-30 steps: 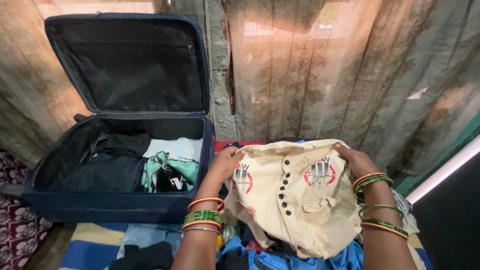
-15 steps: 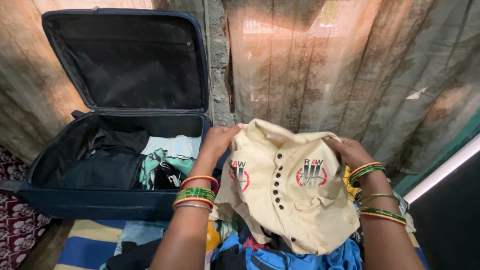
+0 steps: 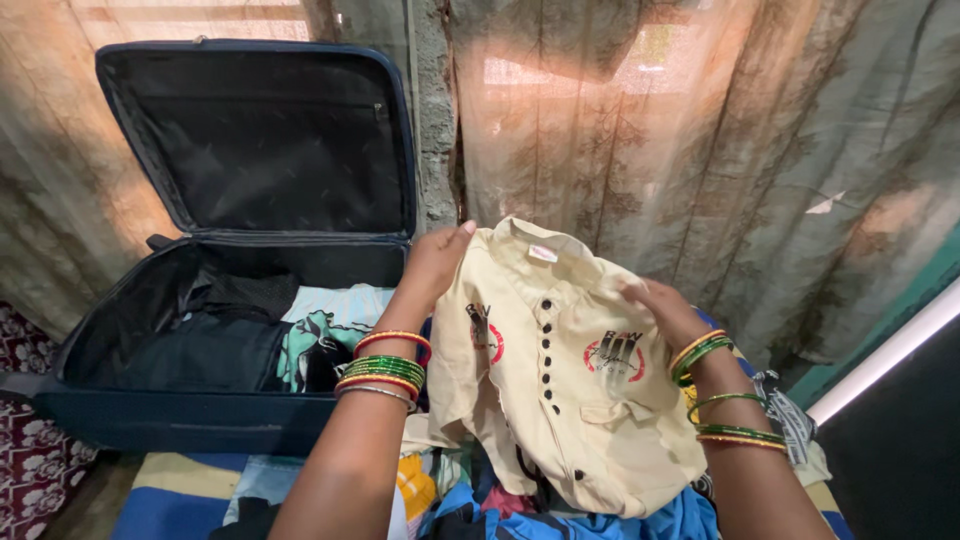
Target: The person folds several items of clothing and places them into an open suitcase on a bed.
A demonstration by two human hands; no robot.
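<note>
At frame centre, the left hand (image 3: 437,262) and right hand (image 3: 656,309) each grip the cream shirt (image 3: 560,390) (dark buttons) by its shoulders, right of the open suitcase (image 3: 200,420).

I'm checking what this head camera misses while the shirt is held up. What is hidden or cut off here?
- Fingers of the left hand and right hand: behind the beige shirt, so each grip is unclear.
- Clothes pile: covered by the shirt, cut by the bottom edge.
- Suitcase: dark clothes inside blend into the lining.
</note>
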